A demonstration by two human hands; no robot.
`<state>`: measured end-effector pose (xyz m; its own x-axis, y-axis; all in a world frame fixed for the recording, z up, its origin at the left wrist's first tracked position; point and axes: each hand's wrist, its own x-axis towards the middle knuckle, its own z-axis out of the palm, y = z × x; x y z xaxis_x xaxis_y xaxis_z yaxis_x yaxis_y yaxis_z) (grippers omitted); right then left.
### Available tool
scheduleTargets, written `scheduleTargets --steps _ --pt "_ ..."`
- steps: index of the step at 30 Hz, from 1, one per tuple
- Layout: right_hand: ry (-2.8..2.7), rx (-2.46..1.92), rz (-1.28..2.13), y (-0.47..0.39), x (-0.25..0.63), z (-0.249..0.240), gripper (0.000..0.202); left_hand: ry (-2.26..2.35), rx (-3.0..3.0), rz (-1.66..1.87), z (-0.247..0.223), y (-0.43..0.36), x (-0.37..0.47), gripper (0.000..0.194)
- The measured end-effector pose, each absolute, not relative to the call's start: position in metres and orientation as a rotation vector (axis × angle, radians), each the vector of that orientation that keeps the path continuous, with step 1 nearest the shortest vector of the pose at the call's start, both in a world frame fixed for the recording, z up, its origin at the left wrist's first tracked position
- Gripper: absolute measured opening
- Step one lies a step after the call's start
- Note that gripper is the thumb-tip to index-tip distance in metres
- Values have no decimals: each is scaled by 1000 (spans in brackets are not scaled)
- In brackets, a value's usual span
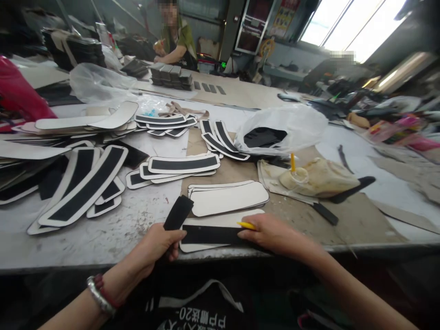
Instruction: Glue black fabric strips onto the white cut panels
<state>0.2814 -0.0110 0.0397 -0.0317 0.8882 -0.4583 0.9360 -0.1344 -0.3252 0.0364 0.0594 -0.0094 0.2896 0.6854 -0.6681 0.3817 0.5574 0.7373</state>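
I take the white panel at the near table edge as my landmark. On it lies a black strip, long axis running left to right. My right hand presses its right end, pinching a yellow tool. My left hand, just left of the panel, grips a second black strip (tilted up and away to the right).
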Motion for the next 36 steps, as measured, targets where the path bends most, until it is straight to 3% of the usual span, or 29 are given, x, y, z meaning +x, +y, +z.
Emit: scheduleTargets --steps 7,13,36 --pt "1937 2521 -737 -42 321 19 23 1355 1073 229 -9 58 39 33" --pt "1817 2544 -500 -36 319 12 30 1450 1092 267 -6 51 46 35" --pt "1958 2314 -709 -11 348 -13 26 1487 1087 315 2 43 52 32"
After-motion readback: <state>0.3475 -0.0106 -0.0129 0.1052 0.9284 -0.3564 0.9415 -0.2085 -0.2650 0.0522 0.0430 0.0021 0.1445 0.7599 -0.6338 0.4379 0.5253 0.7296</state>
